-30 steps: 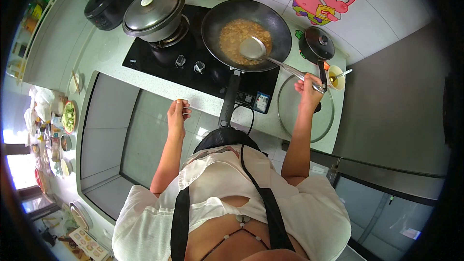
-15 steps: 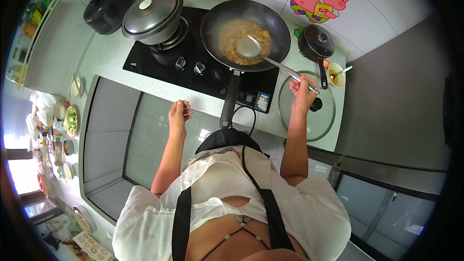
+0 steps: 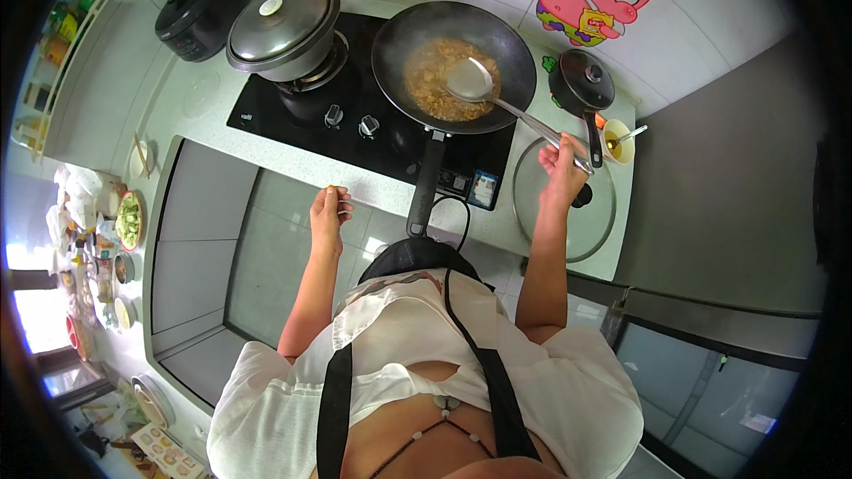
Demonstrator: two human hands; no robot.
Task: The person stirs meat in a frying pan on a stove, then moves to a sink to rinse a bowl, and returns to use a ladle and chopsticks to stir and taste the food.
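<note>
I see right hand (image 3: 563,160) fingers clenched on ladle (image 3: 470,82) handle, bowl over wok (image 3: 453,65) food | left hand (image 3: 329,210) loosely curled, holding nothing, over tabletop (image 3: 373,182) edge.

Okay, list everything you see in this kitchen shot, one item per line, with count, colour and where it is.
wok: one, black, on the right burner, brownish food inside
metal ladle: one, silver, bowl in the wok, handle in the right hand
lidded pot: one, grey, on the left burner
stove: one, black, two knobs, on the counter
rice cooker: one, black, far left of the stove
small saucepan: one, black, lidded, right of the wok
glass lid: one, clear, flat on the counter at right
small bowl: one, yellowish, spoon in it, far right
cartoon stickers: several, bright, on the wall tiles
left hand: fingers curled, at the counter edge, holding nothing visible
right hand: gripping the ladle handle
</note>
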